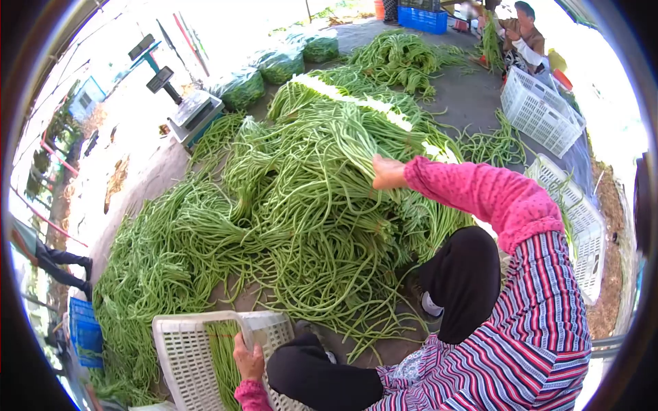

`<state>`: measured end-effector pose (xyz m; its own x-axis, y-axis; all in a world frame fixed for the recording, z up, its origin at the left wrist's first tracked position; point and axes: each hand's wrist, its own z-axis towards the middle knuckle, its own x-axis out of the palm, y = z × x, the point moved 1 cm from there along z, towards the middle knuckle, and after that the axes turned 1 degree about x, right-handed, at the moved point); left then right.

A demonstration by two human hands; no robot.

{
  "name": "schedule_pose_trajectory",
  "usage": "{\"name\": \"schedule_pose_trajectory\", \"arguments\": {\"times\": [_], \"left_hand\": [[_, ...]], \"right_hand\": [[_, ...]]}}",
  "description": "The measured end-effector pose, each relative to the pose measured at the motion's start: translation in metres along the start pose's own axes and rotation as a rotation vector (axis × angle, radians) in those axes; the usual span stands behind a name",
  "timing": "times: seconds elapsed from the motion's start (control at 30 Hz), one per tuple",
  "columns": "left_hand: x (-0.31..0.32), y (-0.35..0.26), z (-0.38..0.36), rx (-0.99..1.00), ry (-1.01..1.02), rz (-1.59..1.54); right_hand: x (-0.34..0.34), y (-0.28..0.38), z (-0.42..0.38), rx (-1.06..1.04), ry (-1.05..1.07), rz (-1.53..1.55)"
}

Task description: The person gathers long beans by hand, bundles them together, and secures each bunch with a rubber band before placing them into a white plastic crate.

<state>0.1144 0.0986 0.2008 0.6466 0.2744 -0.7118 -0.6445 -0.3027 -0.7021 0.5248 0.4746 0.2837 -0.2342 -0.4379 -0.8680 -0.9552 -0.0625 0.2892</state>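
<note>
- right hand (388,172) reaches forward on a pink-sleeved arm, fingers closed around a bunch of long beans (322,185) at the top of the heap.
- the gripped beans lie in the middle of the big pile, which is spread over the grey ground sheet (473,96) ahead of the person's knees.
- left hand (248,357) sits low in the frame, fingers curled over the rim of a white plastic crate (185,356), gripping its edge.
- the crate is tilted toward the person; a small layer of beans lies inside it.
- the person's black-trousered knees are between the two hands; striped top at bottom right.
- a weighing scale (195,109) stands at the left edge of the pile, display pole up behind it.
- green bagged bundles (281,65) sit in a row behind the scale.
- more white crates: one (541,109) upper right, one (582,226) on its side just right of the pink sleeve.
- blue crate (423,19) at the far top; another blue crate (86,329) at lower left.
- another person (522,34) sits at top right beside a smaller bean pile, hands in the beans.
- someone's legs (62,264) show at the left edge, well apart from the pile.
</note>
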Motion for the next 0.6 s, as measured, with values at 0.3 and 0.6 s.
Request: {"name": "schedule_pose_trajectory", "arguments": {"times": [0.3,0.6], "left_hand": [[-0.026,-0.176,0.0,0.62,0.023,0.181],[0.063,-0.248,-0.086,0.789,0.354,-0.169]], "right_hand": [[0.065,0.051,-0.216,0.133,0.862,0.774],[0.056,0.062,-0.268,-0.354,1.138,0.871]]}}
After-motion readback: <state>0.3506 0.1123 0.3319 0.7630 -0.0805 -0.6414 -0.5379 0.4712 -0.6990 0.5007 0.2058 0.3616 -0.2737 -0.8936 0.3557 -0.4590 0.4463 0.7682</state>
